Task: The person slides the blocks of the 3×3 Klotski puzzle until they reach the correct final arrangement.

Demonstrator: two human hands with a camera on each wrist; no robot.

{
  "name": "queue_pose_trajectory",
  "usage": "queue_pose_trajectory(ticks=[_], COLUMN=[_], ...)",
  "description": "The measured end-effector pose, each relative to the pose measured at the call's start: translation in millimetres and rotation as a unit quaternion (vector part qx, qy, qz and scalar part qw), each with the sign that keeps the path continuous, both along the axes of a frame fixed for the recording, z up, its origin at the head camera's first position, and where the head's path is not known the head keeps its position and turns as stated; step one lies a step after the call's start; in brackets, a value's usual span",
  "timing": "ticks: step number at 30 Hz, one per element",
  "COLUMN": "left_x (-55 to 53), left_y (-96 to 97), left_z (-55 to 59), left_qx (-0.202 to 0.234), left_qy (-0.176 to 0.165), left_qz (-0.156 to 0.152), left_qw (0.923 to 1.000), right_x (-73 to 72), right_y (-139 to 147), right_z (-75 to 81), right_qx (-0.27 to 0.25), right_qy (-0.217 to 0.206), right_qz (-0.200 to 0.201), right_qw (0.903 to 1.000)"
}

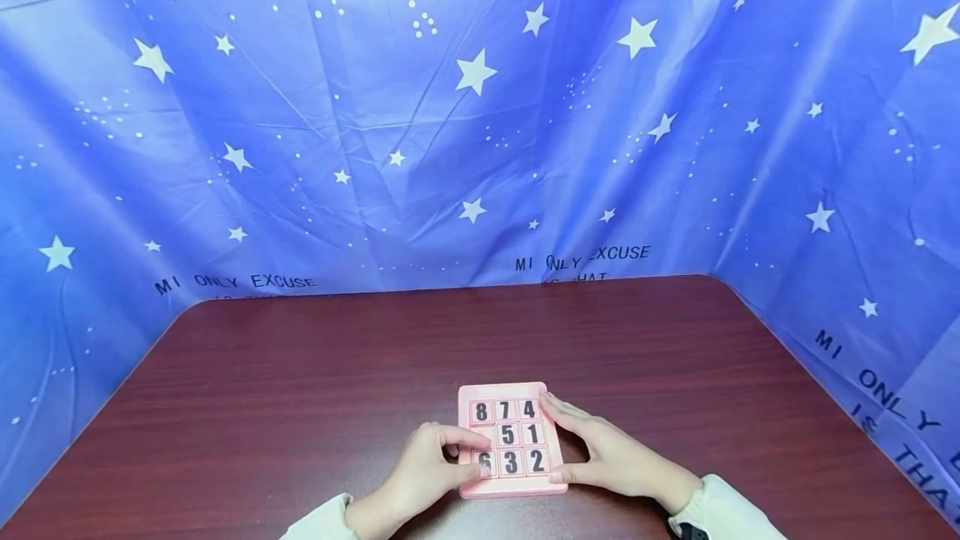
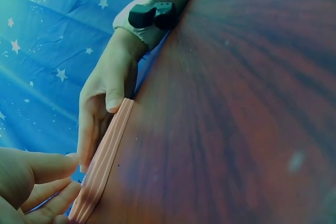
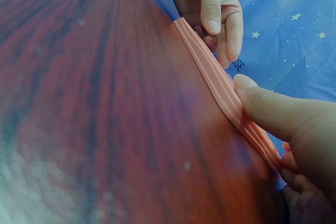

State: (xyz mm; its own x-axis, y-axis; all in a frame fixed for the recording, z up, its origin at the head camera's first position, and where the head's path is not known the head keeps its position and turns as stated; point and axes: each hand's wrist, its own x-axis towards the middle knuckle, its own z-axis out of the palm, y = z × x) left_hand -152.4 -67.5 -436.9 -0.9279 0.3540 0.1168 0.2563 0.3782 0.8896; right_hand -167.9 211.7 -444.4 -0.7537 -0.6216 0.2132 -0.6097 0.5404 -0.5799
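A pink sliding number puzzle [image 1: 513,487] lies on the table in the head view. Its rows read 8 7 4, then a gap with 5 and 1, then 6 3 2. The thumb of my left hand [image 1: 424,467] touches the 6 tile [image 1: 484,458], partly covering it, and its index finger reaches over the gap at the middle left. My right hand [image 1: 622,458] grips the puzzle's right side, thumb at the lower corner, fingers along the upper edge. Both wrist views show the puzzle edge-on, its ridged pink side [image 3: 218,85] facing the camera.
The dark red-brown wooden table [image 1: 337,357] extends around the puzzle on all sides. A blue star-printed cloth [image 1: 420,123] hangs behind the table and along both sides. A black device [image 2: 153,16] sits on the right wrist over a pale sleeve.
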Motion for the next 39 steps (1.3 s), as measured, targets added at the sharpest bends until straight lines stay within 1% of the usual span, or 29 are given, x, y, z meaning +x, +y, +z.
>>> queue_pose_trajectory(ticks=[2, 6, 12, 15, 19, 22, 27, 34, 39], left_x=[1.6, 3.1, 2.4, 1.4, -0.4, -1.2, -5.4, -13.3, -16.8], left_y=[-0.4, -0.2, 1.4, 1.8, 1.5, 0.7, 1.3, 3.2, 3.7], left_z=[0.4, 0.4, -2.0, -2.0, -1.2, -1.6, -4.0, -5.4, -6.9], left_qx=[-0.01, -0.018, -0.022, -0.028, -0.029, -0.021, -0.016, -0.02, -0.027], left_qy=[0.006, 0.0, 0.013, 0.029, 0.041, 0.034, 0.036, 0.049, 0.051], left_qz=[0.008, 0.016, 0.015, 0.014, 0.016, 0.017, 0.025, 0.035, 0.041], left_qw=[0.9999, 0.9997, 0.9996, 0.9991, 0.9986, 0.9991, 0.9989, 0.998, 0.9975], right_x=[-0.3, -0.3, -0.1, 0.1, 0.0, -0.3, 0.0, 0.1, 0.4], right_y=[0, 0, 0, 0, 0, -1, -1, -1, -1], right_z=[0.5, 0.6, -0.6, -0.3, 0.5, 0.4, 0.7, 1.5, 0.8], right_qx=[0.001, 0.003, -0.001, -0.002, -0.001, 0.0, -0.001, 0.004, 0.003], right_qy=[0.0, 0.0, 0.012, 0.016, 0.016, 0.011, 0.004, 0.007, -0.004], right_qz=[0.0, -0.001, -0.001, -0.001, -0.001, -0.001, -0.003, -0.006, -0.007], right_qw=[1.0, 1.0, 0.9999, 0.9999, 0.9999, 0.9999, 1.0, 0.9999, 1.0])
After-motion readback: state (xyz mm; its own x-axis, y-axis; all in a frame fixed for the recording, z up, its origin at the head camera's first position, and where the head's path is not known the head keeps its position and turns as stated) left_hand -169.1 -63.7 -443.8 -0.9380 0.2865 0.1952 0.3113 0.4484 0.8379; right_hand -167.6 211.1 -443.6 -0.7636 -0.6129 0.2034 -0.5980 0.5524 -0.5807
